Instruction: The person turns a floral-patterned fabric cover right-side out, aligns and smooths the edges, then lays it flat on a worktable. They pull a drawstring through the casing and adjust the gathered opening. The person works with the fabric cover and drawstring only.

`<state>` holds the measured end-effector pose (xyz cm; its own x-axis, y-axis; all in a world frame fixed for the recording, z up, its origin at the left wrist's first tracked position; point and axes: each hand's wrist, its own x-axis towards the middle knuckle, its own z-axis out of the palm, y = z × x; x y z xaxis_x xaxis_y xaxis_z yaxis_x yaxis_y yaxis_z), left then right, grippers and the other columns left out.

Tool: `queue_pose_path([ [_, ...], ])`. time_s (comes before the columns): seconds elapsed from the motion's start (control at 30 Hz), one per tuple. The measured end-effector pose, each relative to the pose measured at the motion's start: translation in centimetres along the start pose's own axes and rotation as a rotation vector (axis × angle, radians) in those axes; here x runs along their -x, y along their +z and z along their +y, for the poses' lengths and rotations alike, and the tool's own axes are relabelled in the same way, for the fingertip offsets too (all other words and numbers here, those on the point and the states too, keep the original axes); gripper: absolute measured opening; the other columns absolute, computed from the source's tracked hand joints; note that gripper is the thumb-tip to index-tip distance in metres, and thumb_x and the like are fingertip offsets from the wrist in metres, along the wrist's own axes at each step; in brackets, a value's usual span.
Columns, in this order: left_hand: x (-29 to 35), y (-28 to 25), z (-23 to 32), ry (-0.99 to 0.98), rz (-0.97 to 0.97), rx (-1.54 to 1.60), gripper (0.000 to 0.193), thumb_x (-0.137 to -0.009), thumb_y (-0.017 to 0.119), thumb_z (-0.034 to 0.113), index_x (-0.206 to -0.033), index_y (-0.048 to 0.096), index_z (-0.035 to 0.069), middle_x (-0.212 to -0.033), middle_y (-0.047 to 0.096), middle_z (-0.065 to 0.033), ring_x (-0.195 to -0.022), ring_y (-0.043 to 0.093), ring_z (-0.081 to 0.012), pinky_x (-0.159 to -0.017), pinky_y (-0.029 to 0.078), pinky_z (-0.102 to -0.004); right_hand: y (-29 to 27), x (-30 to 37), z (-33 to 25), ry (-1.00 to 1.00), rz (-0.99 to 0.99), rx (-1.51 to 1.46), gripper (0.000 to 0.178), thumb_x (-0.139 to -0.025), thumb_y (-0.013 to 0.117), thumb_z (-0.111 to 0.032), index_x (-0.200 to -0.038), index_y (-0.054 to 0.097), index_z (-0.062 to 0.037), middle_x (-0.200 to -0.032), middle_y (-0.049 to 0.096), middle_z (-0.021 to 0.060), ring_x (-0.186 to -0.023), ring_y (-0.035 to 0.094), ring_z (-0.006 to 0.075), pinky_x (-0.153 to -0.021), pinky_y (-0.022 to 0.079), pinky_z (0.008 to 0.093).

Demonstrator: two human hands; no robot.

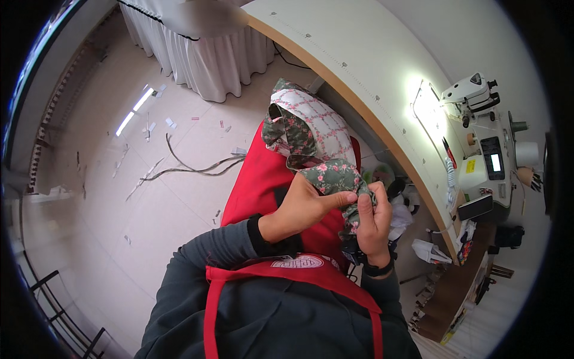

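One floral cloth, gripped just right of the frame's centre: pinned under the thumb of the left hand (fingers mostly hidden beneath) and nipped between thumb and curled fingers of the right hand, thumb tips just beside each other on the dark green part. Draped toward the upper middle over a red apron, pale latticed panel uppermost. At upper right, a pale table; at far right, a white machine with a lit screen; at left, scraps strewn over the floor.

From the head, one wide fisheye looks steeply down at nearby floral fabric.
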<state>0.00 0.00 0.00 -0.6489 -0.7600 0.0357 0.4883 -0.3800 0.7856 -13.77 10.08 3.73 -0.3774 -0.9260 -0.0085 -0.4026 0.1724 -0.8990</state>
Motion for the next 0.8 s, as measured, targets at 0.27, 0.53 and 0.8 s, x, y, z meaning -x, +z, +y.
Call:
queue_pose_path([
  [0.27,-1.0,-1.4,5.1,0.17,0.114,-0.055,0.012,-0.083,0.073,-0.005,-0.094,0.07,-0.004,-0.088,0.071,-0.0045,-0.079,0.066,-0.0117,-0.069,0.054,-0.0268,-3.2,0.9,-0.5,-0.108,-0.231,0.112,0.038,-0.088,0.076,-0.031,-0.08,0.06,0.0026,-0.062,0.058,0.0112,-0.051,0.054,0.0225,-0.05,0.041,0.0285],
  [0.53,-0.7,-4.1,7.9,0.415,0.156,-0.145,0.015,-0.088,0.069,-0.001,-0.102,0.07,-0.003,-0.095,0.072,-0.0091,-0.084,0.067,-0.0148,-0.079,0.055,-0.0308,-6.5,0.8,2.6,-0.408,-0.336,0.335,0.034,-0.083,0.08,-0.028,-0.087,0.067,0.0032,-0.075,0.064,0.0114,-0.059,0.058,0.0238,-0.058,0.047,0.0341],
  [0.8,-3.3,-7.0,14.6,0.539,0.085,-0.115,0.028,-0.102,0.056,0.017,-0.124,0.063,0.001,-0.117,0.07,-0.0099,-0.109,0.066,-0.0218,-0.098,0.051,-0.0415,-5.1,1.2,4.6,-0.237,-0.22,0.098,0.023,-0.077,0.076,-0.005,-0.1,0.07,-0.0024,-0.09,0.069,0.0146,-0.079,0.064,0.0314,-0.074,0.05,0.0369],
])
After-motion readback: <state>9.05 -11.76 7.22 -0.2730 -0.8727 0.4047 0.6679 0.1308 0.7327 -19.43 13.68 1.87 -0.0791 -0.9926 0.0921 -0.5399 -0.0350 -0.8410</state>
